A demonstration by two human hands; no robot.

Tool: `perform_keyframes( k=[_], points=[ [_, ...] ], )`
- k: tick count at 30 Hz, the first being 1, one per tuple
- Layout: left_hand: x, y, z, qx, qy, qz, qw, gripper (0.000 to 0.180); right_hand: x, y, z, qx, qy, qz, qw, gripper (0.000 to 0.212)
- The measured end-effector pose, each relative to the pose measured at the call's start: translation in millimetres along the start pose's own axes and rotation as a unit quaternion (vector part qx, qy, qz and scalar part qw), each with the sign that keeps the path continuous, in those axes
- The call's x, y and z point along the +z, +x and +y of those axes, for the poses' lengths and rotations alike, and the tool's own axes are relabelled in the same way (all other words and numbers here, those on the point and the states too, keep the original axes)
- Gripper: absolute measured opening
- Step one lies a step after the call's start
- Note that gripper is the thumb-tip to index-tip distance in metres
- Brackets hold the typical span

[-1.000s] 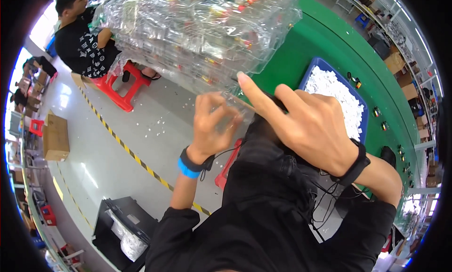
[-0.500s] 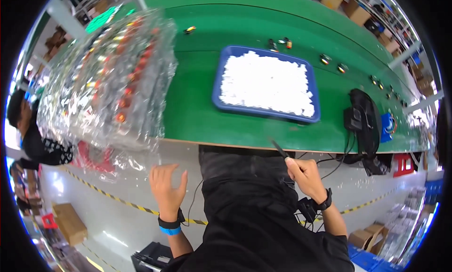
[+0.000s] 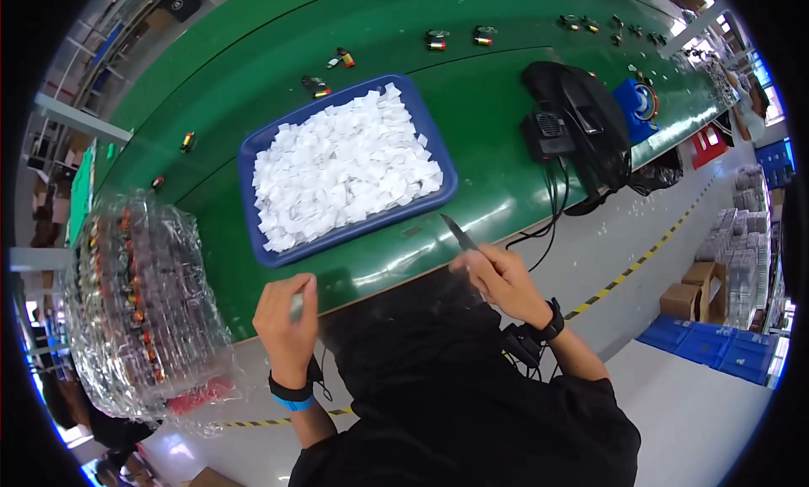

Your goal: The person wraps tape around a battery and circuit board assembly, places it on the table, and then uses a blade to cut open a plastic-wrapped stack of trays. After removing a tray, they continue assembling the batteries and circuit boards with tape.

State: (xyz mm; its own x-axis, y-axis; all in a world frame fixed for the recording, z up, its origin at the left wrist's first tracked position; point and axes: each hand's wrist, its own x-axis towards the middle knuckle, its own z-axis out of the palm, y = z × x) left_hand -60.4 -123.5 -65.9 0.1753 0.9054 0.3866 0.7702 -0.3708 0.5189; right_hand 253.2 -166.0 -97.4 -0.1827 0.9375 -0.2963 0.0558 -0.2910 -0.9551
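My right hand (image 3: pixel 506 289) is closed round a slim dark pointed tool (image 3: pixel 459 232), too blurred to tell its exact kind. Its tip points forward and left, over the front part of the green table, just off the near right corner of a blue tray (image 3: pixel 449 186). Many small white pieces (image 3: pixel 345 163) fill this tray in a loose heap. Near the table's front edge, by the tray's near left corner, is my left hand (image 3: pixel 285 327). Its fingers are loosely bent, with a gap to the thumb, and nothing shows in it.
Clear plastic wrapping (image 3: pixel 156 306) covers rows of parts at the left. Small motor-like parts (image 3: pixel 436 40) lie scattered along the green table (image 3: pixel 480 91). A black bag (image 3: pixel 581 116), a black box with cables (image 3: pixel 548 135) and a blue holder (image 3: pixel 634 108) are at the right.
The view has turned right, so the tray now sits nearer and further left. My left hand has moved up to the table edge, fingers more bent. The tool stays in my right hand.
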Motion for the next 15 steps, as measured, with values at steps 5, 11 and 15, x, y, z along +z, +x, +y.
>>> perform_keyframes(
  k=[5,11,15],
  points=[
    [12.2,-7.4,-0.8,-0.059,-0.003,0.008,0.998,0.007,-17.3,12.1,-0.4,-0.012,0.054,-0.020,0.998,0.038],
    [10.5,-9.9,1.4,-0.071,0.002,0.007,0.997,0.007,-41.6,24.0,-7.4,-0.042,0.210,0.004,0.977,0.040],
    [9.5,-2.9,8.2,-0.036,-0.015,-0.016,0.999,0.005,-52.9,8.3,7.3,0.031,0.263,-0.001,0.964,0.043]
  ],
)
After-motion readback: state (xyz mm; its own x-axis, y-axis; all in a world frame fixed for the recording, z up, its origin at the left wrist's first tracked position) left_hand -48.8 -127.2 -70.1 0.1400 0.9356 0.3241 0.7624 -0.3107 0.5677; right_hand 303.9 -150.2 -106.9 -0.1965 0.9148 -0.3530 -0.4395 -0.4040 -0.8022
